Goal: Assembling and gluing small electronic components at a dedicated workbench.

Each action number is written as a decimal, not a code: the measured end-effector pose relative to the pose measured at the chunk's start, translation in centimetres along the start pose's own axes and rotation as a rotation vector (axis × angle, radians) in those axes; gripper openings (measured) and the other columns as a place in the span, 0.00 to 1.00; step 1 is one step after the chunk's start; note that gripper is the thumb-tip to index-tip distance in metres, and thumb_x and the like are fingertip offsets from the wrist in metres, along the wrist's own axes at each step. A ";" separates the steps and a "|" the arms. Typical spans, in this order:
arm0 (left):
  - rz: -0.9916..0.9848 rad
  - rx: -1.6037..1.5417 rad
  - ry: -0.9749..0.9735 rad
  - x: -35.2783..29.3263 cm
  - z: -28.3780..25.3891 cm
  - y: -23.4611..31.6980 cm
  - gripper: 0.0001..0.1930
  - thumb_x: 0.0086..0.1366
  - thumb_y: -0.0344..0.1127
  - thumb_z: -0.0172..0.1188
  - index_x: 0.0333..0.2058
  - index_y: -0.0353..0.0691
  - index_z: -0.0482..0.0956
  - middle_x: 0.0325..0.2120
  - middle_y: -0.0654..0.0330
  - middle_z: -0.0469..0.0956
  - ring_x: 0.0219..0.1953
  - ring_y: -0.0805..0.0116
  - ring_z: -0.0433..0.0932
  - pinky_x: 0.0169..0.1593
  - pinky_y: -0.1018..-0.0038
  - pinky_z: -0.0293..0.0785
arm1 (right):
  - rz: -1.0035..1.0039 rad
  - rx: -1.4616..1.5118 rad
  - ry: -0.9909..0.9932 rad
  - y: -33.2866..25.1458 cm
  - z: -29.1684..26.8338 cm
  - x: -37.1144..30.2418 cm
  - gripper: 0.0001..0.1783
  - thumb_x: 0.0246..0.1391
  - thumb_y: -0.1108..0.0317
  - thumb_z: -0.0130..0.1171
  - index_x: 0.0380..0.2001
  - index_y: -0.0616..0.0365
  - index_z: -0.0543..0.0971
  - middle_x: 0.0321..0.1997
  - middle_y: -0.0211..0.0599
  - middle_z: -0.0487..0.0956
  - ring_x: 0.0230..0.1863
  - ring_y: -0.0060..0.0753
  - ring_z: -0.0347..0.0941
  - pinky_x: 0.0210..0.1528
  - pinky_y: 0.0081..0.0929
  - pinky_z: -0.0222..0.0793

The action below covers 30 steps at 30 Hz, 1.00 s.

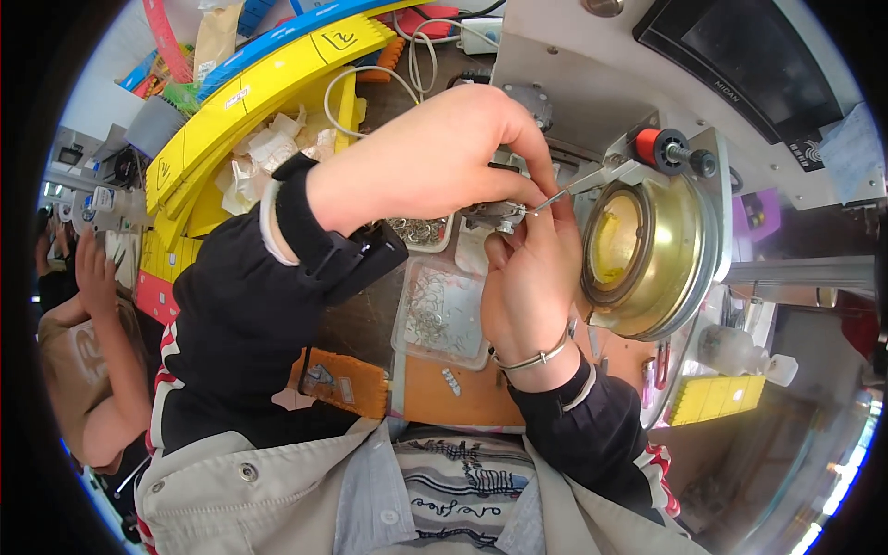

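Note:
My left hand (444, 153) reaches across from the left, bent at the wrist, its fingers curled down and closed beside the machine. Just below it, my right hand (538, 277) is raised with its fingers closed near the left fingertips. The two hands meet at a small metal fixture (499, 215), which their fingers partly cover. A thin metal rod (569, 188) slopes from the machine's arm to the fingertips. What the fingers pinch is too small and hidden to name. A round brass-coloured drum (659, 254) stands right beside my right hand.
A clear plastic tray (439, 310) with thin wire-like pieces lies below the hands, near a small tray of metal parts (418, 231). Yellow bins (268, 102) line the back left. A dark screen (740, 69) tops the machine. Another person's arm (111, 361) is at far left.

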<state>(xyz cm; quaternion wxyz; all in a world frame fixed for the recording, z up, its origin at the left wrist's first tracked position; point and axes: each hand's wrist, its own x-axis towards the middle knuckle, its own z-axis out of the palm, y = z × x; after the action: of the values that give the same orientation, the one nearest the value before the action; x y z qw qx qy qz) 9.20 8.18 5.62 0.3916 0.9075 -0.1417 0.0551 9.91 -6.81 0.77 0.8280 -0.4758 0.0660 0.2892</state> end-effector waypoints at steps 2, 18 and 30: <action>-0.002 0.062 0.088 -0.4 0.4 0.2 0.09 0.53 0.27 0.66 0.35 0.35 0.85 0.37 0.54 0.83 0.42 0.57 0.81 0.47 0.67 0.75 | 0.018 0.009 -0.004 0.0 -0.4 -0.3 0.07 0.70 0.64 0.47 0.48 0.50 0.70 0.28 0.16 0.63 0.24 0.08 0.52 0.23 0.14 0.46; 0.317 0.309 0.607 -6.5 5.5 4.0 0.17 0.46 0.29 0.67 0.38 0.48 0.87 0.45 0.64 0.81 0.50 0.56 0.77 0.48 0.63 0.73 | 0.230 0.176 -0.413 -2.0 -5.0 -5.9 0.06 0.69 0.66 0.50 0.39 0.56 0.71 0.24 0.18 0.63 0.20 0.10 0.50 0.22 0.15 0.46; 0.305 0.368 0.474 -7.9 5.8 3.0 0.10 0.52 0.29 0.68 0.36 0.46 0.84 0.40 0.67 0.85 0.53 0.57 0.79 0.60 0.55 0.67 | -0.300 -1.121 -0.529 -3.6 -11.1 -7.8 0.10 0.60 0.77 0.58 0.44 0.58 0.79 0.30 0.29 0.74 0.28 0.22 0.69 0.31 0.18 0.64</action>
<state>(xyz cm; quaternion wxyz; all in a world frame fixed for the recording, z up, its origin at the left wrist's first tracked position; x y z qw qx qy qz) 0.70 3.70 2.09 0.2306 0.8932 -0.1686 0.3472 7.26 -20.60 0.51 0.4730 -0.7536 -0.3694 0.2682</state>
